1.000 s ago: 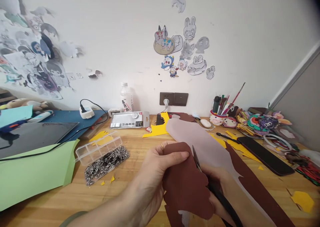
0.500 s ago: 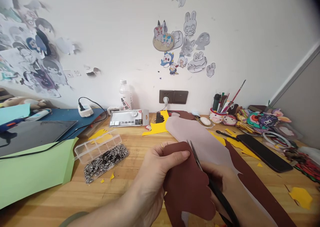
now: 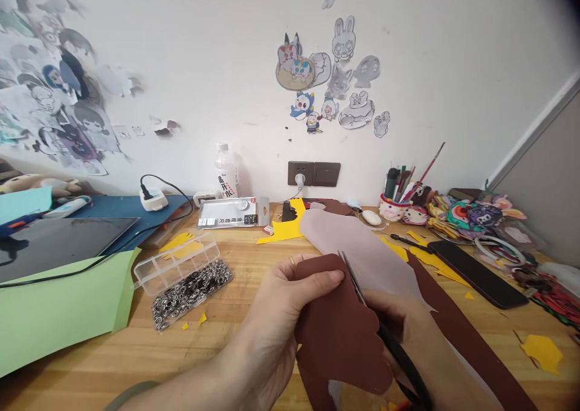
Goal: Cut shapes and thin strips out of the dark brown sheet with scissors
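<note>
A dark brown sheet piece (image 3: 338, 332) with a scalloped right edge is pinched in my left hand (image 3: 294, 296), thumb on top and fingers beneath. My right hand (image 3: 403, 332) grips black-handled scissors (image 3: 403, 362); its fingers are partly hidden behind the handle. The slightly parted metal blades lie along the upper right edge of the brown piece, near my left thumb. Behind both hands, a larger sheet with a pale lilac-grey back (image 3: 353, 242) stretches over the table, its brown side (image 3: 480, 350) showing at the right.
To the left, an open clear box (image 3: 193, 290) holds many metal snap fasteners. Yellow scraps (image 3: 541, 352) lie scattered about. A black phone-like slab (image 3: 478, 275) is at the right, a pen cup (image 3: 394, 208) at the back, and green sheets (image 3: 67, 308) at the left.
The view has shifted very slightly. The brown piece's lower edge has tilted a little, showing more table beneath it. Both hands keep nearly the same place and grip.
</note>
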`<action>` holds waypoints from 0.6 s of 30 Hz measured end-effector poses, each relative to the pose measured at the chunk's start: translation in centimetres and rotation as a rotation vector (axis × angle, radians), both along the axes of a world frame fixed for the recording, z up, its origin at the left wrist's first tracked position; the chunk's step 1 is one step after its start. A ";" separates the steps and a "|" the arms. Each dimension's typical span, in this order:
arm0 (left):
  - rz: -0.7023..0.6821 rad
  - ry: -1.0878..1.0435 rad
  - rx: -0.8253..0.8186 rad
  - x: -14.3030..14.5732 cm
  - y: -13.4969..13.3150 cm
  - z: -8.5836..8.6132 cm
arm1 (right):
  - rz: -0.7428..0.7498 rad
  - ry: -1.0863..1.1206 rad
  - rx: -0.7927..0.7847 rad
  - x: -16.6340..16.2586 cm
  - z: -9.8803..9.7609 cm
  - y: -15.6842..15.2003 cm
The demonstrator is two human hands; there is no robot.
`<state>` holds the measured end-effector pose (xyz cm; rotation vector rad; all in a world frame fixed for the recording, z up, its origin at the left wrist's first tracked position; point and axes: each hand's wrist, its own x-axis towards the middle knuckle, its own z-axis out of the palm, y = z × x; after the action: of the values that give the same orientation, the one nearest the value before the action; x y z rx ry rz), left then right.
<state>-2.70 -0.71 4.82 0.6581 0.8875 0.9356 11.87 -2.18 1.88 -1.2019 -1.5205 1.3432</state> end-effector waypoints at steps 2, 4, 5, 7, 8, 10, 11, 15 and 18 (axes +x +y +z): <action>-0.001 0.000 0.000 0.0 0.0 0.0 | -0.018 0.035 -0.020 -0.1 0.0 0.1; -0.007 -0.001 0.010 0.0 0.0 0.0 | -0.027 0.037 -0.018 -0.1 0.0 0.2; -0.009 0.002 0.017 0.0 0.1 0.0 | -0.028 0.022 -0.006 -0.1 0.0 0.2; -0.009 0.009 0.022 -0.1 0.1 -0.1 | -0.030 -0.022 0.032 0.1 -0.1 0.2; -0.008 0.012 0.021 -0.1 0.1 -0.1 | -0.031 -0.035 0.047 0.1 -0.1 0.2; -0.003 0.006 0.017 -0.1 0.1 -0.2 | -0.026 -0.034 0.057 0.2 -0.2 0.1; -0.001 0.000 0.015 -0.1 0.0 -0.2 | -0.021 -0.021 0.046 0.2 -0.3 0.1; -0.012 0.000 0.012 -0.2 0.0 -0.2 | -0.028 -0.001 0.023 0.2 -0.4 0.2; -0.017 0.004 0.017 -0.2 0.0 -0.1 | -0.023 -0.014 0.032 0.2 -0.3 0.2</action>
<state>-2.85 -0.72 4.76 0.6815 0.8773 0.9279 12.07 -2.00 1.62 -1.2074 -1.5278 1.2937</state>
